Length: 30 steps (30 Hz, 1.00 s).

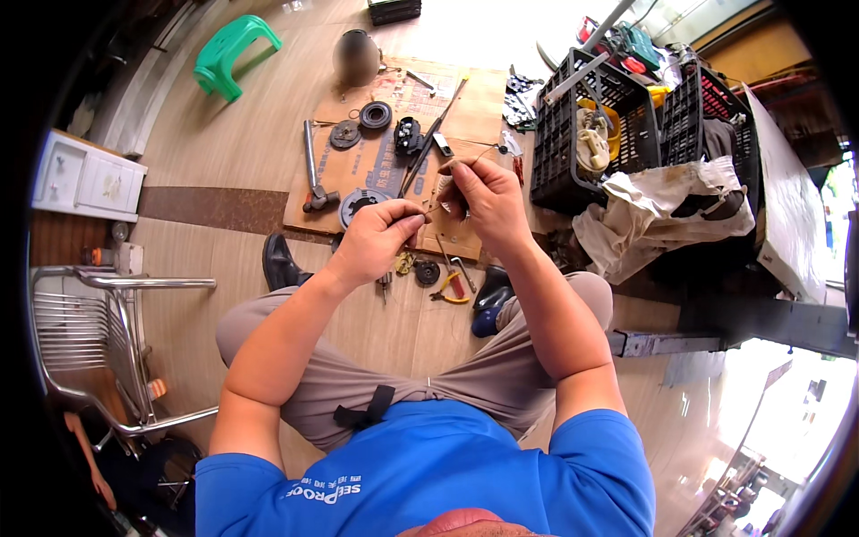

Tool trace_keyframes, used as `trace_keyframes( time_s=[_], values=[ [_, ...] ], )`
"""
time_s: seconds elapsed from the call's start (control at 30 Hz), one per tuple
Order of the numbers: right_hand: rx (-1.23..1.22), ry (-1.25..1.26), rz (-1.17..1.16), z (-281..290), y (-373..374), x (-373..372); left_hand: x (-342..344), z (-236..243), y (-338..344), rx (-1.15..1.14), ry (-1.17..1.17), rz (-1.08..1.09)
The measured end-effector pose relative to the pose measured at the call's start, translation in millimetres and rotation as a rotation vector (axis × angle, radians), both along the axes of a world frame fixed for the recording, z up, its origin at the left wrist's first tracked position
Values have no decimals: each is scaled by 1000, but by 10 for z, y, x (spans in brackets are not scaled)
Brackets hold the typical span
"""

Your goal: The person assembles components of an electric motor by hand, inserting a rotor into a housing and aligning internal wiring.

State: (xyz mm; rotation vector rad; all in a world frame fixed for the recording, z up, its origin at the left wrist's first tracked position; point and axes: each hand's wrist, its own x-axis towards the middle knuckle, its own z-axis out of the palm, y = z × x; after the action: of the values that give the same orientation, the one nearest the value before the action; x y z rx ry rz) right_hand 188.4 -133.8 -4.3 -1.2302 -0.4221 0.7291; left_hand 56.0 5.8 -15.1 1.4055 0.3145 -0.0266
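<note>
My left hand (380, 237) is closed in a pinch, thumb against forefinger, above the near edge of a flattened cardboard sheet (488, 107). To its right and slightly farther off, my right hand (490, 201) also pinches, its other fingers curled. A thin wire-like strand (438, 207) seems to run between the two pinches; its ends are hidden by the fingers. Just beyond my left hand lies a round grey disc part (360, 204). A long dark rod (434, 134) and a black motor-like part (408, 135) lie on the cardboard past both hands.
A hammer (315, 170), a black ring (375, 115) and a dark disc (344, 135) lie on the cardboard. Yellow-handled pliers (449, 291) lie between my feet. Black crates (595, 134) with cloth (662, 210) stand right; a green stool (234, 54) and metal chair (125, 349) are left.
</note>
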Motion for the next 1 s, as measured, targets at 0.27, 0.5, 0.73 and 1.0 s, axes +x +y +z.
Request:
trace_keyframes(
  time_s=[0.27,0.5,0.73,1.0],
  values=[
    [65,3,-145,-18,-2,21,41,-7,-36,-16,78,32],
    [79,-24,-20,-137,63,-82,-6,-217,10,-106,164,34],
    [-183,-149,259,-94,-5,-40,68,-110,220,-77,60,174],
    [-285,-402,430,-216,92,-367,76,11,48,-129,-27,105]
  ],
)
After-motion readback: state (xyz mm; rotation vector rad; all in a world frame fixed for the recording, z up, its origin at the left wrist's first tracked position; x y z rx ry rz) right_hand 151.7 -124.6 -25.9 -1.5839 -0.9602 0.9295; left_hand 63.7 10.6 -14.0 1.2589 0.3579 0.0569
